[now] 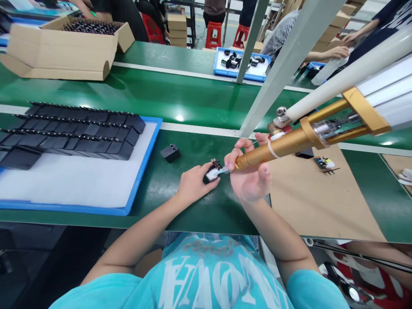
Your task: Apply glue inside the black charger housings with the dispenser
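Observation:
My left hand (193, 184) rests on the green table and pinches a small black charger part (212, 172) with an exposed circuit board at its top. My right hand (249, 171) is wrapped round the tip of a gold dispensing gun (289, 143), whose white nozzle touches the part. The gun's white tube runs up to the right, out of view. A finished black charger (170, 152) lies on the table just left of my hands.
A blue tray (141, 184) with white padding holds rows of black chargers (74, 133) at the left. A brown board (322, 201) with a small circuit board (325, 164) lies at the right. A cardboard box (64, 47), a second blue tray (240, 64) and other people's arms are beyond.

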Demonstrator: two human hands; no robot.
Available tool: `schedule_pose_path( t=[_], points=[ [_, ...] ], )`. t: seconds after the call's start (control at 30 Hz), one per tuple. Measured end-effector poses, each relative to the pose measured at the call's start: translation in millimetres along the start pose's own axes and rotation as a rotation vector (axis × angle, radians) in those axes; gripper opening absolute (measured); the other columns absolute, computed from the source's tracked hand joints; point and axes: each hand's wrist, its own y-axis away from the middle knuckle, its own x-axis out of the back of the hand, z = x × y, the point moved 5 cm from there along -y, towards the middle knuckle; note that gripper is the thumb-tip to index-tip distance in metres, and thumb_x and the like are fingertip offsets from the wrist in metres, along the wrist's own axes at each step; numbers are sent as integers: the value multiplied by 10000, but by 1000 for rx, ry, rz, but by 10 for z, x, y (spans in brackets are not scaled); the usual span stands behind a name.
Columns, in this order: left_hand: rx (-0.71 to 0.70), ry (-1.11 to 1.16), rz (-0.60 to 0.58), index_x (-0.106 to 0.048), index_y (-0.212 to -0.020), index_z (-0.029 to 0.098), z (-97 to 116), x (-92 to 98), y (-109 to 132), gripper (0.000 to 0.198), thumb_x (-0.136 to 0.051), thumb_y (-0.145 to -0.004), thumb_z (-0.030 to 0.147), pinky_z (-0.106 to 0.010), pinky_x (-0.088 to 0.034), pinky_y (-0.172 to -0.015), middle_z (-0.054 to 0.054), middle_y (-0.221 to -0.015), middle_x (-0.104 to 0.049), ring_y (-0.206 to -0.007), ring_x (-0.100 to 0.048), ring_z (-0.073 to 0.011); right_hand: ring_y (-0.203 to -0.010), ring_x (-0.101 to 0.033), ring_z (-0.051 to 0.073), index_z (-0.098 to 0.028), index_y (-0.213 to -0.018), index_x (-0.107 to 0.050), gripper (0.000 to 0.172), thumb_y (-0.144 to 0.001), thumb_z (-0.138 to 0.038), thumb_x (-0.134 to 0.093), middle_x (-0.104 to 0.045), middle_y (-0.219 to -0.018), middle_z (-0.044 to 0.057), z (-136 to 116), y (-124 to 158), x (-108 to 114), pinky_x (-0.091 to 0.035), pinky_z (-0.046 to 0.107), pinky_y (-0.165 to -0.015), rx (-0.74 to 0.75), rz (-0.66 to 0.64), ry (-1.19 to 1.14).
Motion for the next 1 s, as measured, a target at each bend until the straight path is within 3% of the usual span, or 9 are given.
schedule_pose_path(
  t=[0.2,0.3,0.37,0.47,0.63,0.77,0.87,0.93,1.0],
  points=[
    [56,-19,-194,-579,-1248,203,-143,-53,-26,485,-622,-832,448,-336,-503,-718,-73,-902,-673,-877,-656,-266,-617,-537,126,-334,-1263,-385,581,-793,-673,-433,-482,-1023,51,-59,-18,379,-502,347,-622,117,75,337],
    [28,248,-413,-433,-1405,235,-177,-29,-43,709,-678,-785,477,-318,-522,-713,-66,-1041,-680,-830,-670,-230,-781,-615,162,-349,-1319,-342,544,-836,-547,-495,-504,-1136,68,-127,-23,652,-537,389,-795,127,138,498],
    [52,420,-570,-315,-1481,241,-197,-27,-46,857,-715,-753,453,-292,-523,-661,-33,-955,-692,-726,-666,-198,-971,-635,192,-361,-1343,-311,571,-837,-419,-566,-490,-1271,76,-163,-23,841,-512,426,-933,70,164,560],
    [108,540,-662,-315,-1477,244,-215,-62,-62,841,-709,-752,407,-278,-513,-618,-1,-869,-681,-669,-647,-177,-1219,-560,231,-352,-1363,-300,617,-828,-335,-607,-419,-1425,90,-192,-5,1113,-433,483,-1065,-7,168,628],
    [56,457,-473,-538,-1209,256,-147,-138,-73,599,-765,-687,445,-303,-514,-659,-49,-1183,-621,-804,-643,-194,-1334,-468,253,-352,-1380,-301,632,-832,-316,-613,-430,-1428,101,-125,67,1438,-420,513,-1069,-44,157,724],
    [26,274,-241,-511,-1098,240,-106,-109,-38,583,-780,-658,511,-335,-515,-728,-43,-1113,-598,-935,-624,-227,-1380,-399,239,-343,-1384,-303,618,-845,-279,-599,-420,-1413,98,-127,163,1486,-374,520,-1092,69,217,827],
    [-22,220,-73,-486,-1016,225,-86,-36,-29,580,-782,-641,554,-351,-509,-719,-35,-984,-588,-876,-607,-222,-1222,-514,233,-299,-1306,-388,520,-837,-266,-610,-479,-1282,103,-218,287,1451,-450,467,-984,251,355,978],
    [-78,190,49,-469,-984,220,-66,26,-31,578,-788,-636,554,-365,-506,-724,-39,-931,-572,-870,-589,-229,-989,-591,206,-269,-1183,-485,352,-849,-260,-597,-562,-1070,71,-165,333,1349,-490,394,-853,238,236,1116],
    [-116,200,134,-451,-991,218,-55,67,-31,592,-803,-631,530,-377,-510,-743,-52,-940,-567,-896,-587,-238,-854,-598,189,-249,-1097,-548,227,-873,-273,-572,-599,-949,50,35,367,1204,-487,353,-773,73,-88,1265]
  ],
)
